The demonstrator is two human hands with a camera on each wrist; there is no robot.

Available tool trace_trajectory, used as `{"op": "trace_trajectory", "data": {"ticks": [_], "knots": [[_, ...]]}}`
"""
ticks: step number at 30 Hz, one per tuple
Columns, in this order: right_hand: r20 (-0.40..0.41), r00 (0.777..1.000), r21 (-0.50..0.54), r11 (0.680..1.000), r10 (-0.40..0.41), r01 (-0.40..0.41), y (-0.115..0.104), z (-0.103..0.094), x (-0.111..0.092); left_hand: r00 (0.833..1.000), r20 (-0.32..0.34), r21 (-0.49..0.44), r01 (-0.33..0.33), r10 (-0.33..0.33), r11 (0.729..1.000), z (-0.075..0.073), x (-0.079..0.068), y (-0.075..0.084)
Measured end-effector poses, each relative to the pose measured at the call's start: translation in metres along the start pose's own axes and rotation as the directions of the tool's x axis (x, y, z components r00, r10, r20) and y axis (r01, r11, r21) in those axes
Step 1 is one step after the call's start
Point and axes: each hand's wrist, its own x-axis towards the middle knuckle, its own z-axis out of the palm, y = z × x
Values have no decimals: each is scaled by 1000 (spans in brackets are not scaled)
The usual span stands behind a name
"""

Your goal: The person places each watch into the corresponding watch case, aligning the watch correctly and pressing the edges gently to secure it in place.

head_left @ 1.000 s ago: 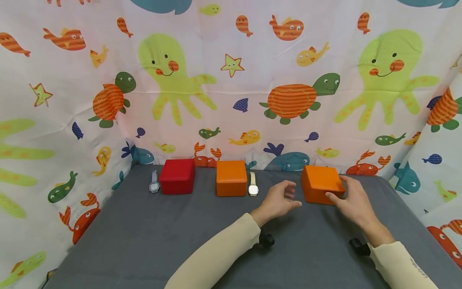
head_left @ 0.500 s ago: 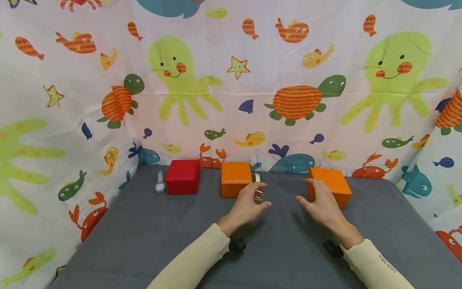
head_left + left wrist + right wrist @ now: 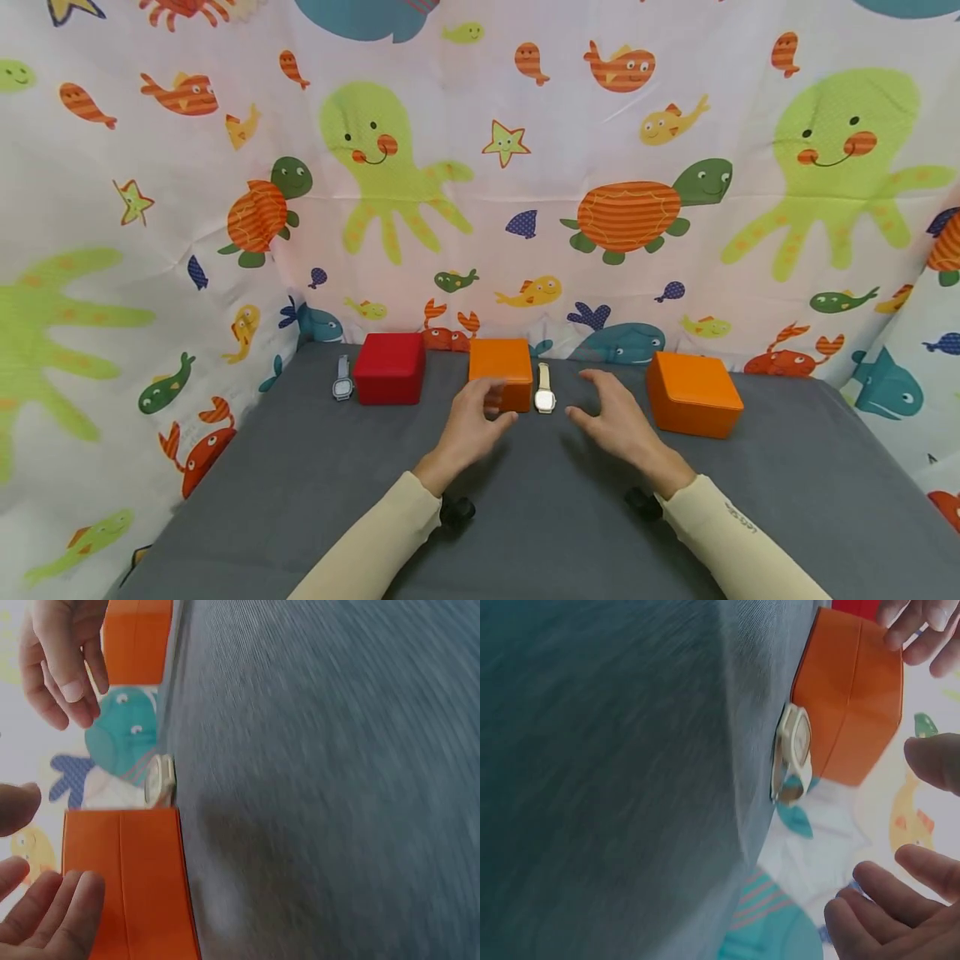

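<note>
Leaving the far-right box point(image 3: 693, 390), I bring left hand point(image 3: 469, 423) and right hand point(image 3: 621, 422), fingers apart and holding nothing, toward the watch point(image 3: 544, 398) beside the middle box point(image 3: 499, 353), apparently the work's new focus.

Three boxes total: one red, squarish, leather-look box point(image 3: 390, 369) plus two orange, squarish, leather-look ones, so a middle orange box point(image 3: 500, 357) and a right-hand orange box point(image 3: 693, 394). Watches, I get two: one silver-grey metallic watch point(image 3: 342, 383) and one cream-strapped, white-faced watch point(image 3: 544, 392). Two bare hands, a left hand point(image 3: 467, 425) and a right hand point(image 3: 621, 421), with two cream fabric sleeves point(image 3: 375, 533) and two small black wrist gadgets point(image 3: 457, 511). Just one grey cloth-covered tabletop point(image 3: 540, 533). On the printed white backdrop point(image 3: 450, 92), two whole orange-shelled turtles point(image 3: 628, 217), plus a third cut off at the edge.
</note>
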Motion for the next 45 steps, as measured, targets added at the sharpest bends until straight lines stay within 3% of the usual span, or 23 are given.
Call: {"op": "trace_trajectory", "data": {"ticks": [4,9,12,15,21,30,45], "knots": [[59,998,79,997,12,-17,-8,10,13,992,-117,26,50,-47,998,-7,2,-6],[123,991,142,987,52,-69,-13,21,30,959,-258,51,133,-116,990,-11,10,-13],[142,988,171,982,57,-81,-15,26,37,944,-291,61,182,-157,981,-12,14,-18],[149,987,205,975,53,-83,-16,30,42,936,-275,50,241,-218,969,-12,19,-22],[134,990,252,965,40,-74,-17,41,45,934,-175,-13,315,-313,949,-8,22,-32],[84,995,278,957,56,-78,-27,50,50,931,-173,-76,314,-323,946,-11,25,-41],[35,996,295,952,80,-87,-35,55,43,915,-187,-114,340,-356,934,-11,16,-35]]}}
